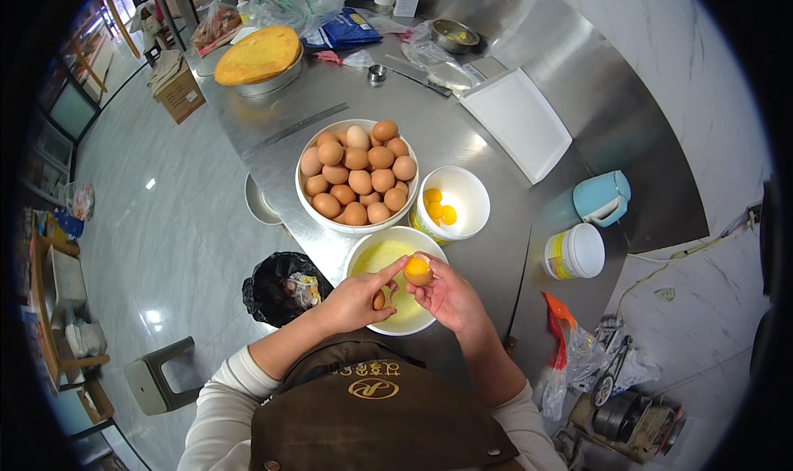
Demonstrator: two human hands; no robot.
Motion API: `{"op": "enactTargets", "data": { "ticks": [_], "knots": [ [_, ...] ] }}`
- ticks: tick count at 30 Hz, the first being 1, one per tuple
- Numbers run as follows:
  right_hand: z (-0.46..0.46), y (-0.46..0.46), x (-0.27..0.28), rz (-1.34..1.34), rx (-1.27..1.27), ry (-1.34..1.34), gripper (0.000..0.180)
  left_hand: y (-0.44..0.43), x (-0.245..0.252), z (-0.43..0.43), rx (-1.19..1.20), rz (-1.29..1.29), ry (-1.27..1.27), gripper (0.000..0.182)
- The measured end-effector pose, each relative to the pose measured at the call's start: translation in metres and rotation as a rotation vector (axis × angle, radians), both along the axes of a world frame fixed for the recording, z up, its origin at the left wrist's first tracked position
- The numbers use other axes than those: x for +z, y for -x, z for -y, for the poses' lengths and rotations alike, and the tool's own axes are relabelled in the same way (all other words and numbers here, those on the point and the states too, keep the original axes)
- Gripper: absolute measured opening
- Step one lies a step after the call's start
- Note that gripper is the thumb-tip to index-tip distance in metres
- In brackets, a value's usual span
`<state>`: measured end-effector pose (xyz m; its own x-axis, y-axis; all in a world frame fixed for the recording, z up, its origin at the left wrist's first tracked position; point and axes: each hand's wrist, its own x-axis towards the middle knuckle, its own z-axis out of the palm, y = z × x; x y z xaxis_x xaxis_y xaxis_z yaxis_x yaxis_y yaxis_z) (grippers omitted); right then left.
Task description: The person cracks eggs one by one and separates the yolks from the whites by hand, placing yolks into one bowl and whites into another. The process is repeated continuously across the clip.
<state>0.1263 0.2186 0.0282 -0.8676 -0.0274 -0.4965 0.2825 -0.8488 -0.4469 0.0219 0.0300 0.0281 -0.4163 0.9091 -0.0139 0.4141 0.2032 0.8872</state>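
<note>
Over a white bowl of egg whites (387,257), my right hand (451,294) holds a half eggshell with a yolk (418,269) in it. My left hand (356,300) grips the other half of the shell (378,300), its index finger reaching to the rim of the yolk-filled half. Clear egg white hangs near the left thumb. Beyond the bowl stands a large white tub heaped with brown eggs (359,180). Several yolks (441,211) lie in a white plastic bucket (472,201) to the right of that tub.
A bin lined with a black bag (266,291) stands left of the bowl. A long knife (521,285), a lidded white tub (585,251), a blue jug (601,198) and a white tray (520,124) lie to the right. Farther back, a round sponge cake (259,56) rests on a metal pan.
</note>
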Motion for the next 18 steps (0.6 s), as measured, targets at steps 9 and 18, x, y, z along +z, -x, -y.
{"op": "enactTargets", "data": {
  "ticks": [9,18],
  "knots": [
    [-0.080,0.045,0.057,-0.244,0.020,-0.267,0.040,0.010,-0.026,0.010,-0.088,-0.325,0.101,0.073],
    [-0.140,0.130,-0.070,0.422,0.425,-1.032,0.026,0.016,-0.033,0.005,0.111,-0.206,-0.035,0.041]
  ]
}}
